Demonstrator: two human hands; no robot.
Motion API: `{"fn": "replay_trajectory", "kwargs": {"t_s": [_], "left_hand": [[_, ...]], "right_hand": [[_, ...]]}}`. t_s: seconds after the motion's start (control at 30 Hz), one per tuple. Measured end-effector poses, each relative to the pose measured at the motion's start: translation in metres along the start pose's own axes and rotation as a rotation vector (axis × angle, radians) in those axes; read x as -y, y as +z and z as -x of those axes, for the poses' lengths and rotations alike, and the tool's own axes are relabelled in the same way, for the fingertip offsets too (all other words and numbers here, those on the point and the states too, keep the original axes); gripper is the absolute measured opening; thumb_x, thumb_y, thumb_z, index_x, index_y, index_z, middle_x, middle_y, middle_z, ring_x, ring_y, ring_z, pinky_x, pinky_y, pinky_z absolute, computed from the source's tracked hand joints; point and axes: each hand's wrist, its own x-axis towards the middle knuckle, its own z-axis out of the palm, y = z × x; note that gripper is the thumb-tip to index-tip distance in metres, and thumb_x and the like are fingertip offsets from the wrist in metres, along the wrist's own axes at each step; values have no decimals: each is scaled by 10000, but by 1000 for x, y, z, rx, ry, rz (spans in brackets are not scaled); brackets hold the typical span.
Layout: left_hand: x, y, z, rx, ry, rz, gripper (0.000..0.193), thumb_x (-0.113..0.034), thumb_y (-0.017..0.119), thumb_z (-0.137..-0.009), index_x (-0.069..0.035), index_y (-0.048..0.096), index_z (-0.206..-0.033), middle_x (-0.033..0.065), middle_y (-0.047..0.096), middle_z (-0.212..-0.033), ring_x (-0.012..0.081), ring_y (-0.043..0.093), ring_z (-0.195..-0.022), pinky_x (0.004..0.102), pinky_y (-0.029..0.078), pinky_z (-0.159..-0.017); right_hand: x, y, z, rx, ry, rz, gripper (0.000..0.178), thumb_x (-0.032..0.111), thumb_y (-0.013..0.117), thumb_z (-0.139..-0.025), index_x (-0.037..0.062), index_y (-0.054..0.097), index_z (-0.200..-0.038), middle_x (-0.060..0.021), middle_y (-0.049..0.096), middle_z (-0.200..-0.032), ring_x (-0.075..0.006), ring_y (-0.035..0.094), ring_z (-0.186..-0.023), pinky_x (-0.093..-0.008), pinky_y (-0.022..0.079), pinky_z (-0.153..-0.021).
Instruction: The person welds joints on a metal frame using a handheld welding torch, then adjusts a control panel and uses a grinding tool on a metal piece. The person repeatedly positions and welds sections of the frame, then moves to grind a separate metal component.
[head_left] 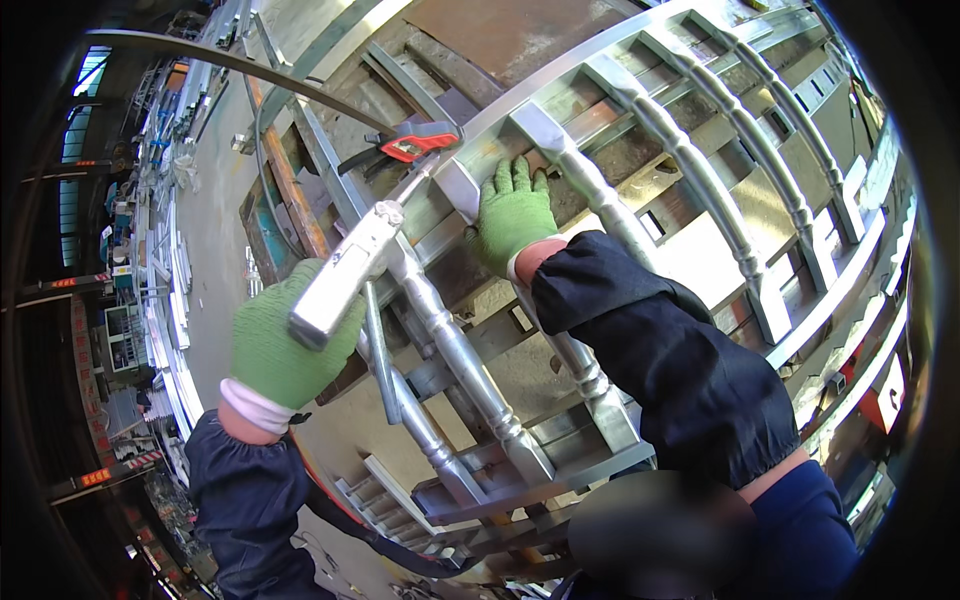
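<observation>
Left hand [285,325] wrapped round the silver tool [345,270], nozzle [416,185] angled at the railing's [595,190] curved edge, red-and-black clamp [420,142] close by; right hand [512,215] against the railing, fingers slightly spread, gaps open between balusters [450,330], railing stretching beneath both.

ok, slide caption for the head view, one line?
Gloved left grip holds a silver handheld tool; right grip, spread, rests on a metal frame with turned bars.
</observation>
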Motion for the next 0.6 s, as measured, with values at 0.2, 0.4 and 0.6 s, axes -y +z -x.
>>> {"fn": "replay_trajectory", "kwargs": {"t_s": [0.2, 0.4, 0.6], "left_hand": [[14, 30, -11, 3, -22, -76, 391, -219, 840, -900, -7, 752, -1217, 169, 798, -970, 310, 810, -883, 382, 621, -771], [22, 42, -9, -27, -5, -31, 326, -205, 820, -912, -25, 766, -1178, 168, 793, -980, 338, 799, -878, 398, 620, -768], [27, 45, -9, -8, 51, -87, 306, -199, 813, -923, -35, 769, -1178, 156, 786, -994, 348, 792, -878, 396, 621, -770]], "right_hand": [[-4, 1, 1, -29, 4, -8, 772, 458, 701, -936, -51, 559, -1498, -290, 431, -1649, -479, 340, -1581, -647, 258, -1285], [-4, 1, 3, -24, 9, -11, 732, 410, 680, -946, -43, 572, -1510, -272, 447, -1653, -474, 345, -1582, -648, 255, -1284], [-1, 0, 4, -42, 7, -8, 733, 410, 685, -936, -41, 578, -1504, -269, 459, -1643, -466, 357, -1577, -642, 267, -1279]]}}
